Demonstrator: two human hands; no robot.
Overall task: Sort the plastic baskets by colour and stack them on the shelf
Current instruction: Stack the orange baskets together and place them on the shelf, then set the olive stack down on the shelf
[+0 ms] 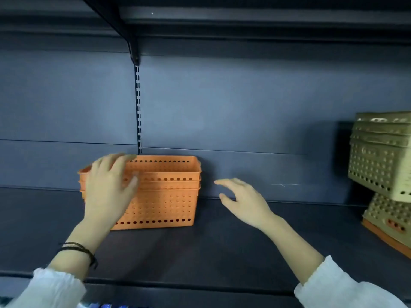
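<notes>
Your left hand (109, 187) lies spread over the left end of the nested orange baskets (164, 192), which stand upright on the dark shelf (222, 241) against the back panel, its grip loose, fingers draped rather than clenched. Your right hand (244, 201) hovers at the stack's 3 o'clock, released and empty, and far out at 3 o'clock the olive baskets (380, 156) sit tilted.

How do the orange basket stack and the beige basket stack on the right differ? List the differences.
Colour: the orange basket stack is all orange; the beige basket stack is beige, with an orange basket under its lowest one.
Pose: the orange stack sits level and upright; the beige stack's upper group is tilted.
Contact: the left hand rests on the orange stack; neither hand touches the beige stack, and the right hand hovers open.
Both are perforated plastic baskets nested on the same dark shelf.
</notes>
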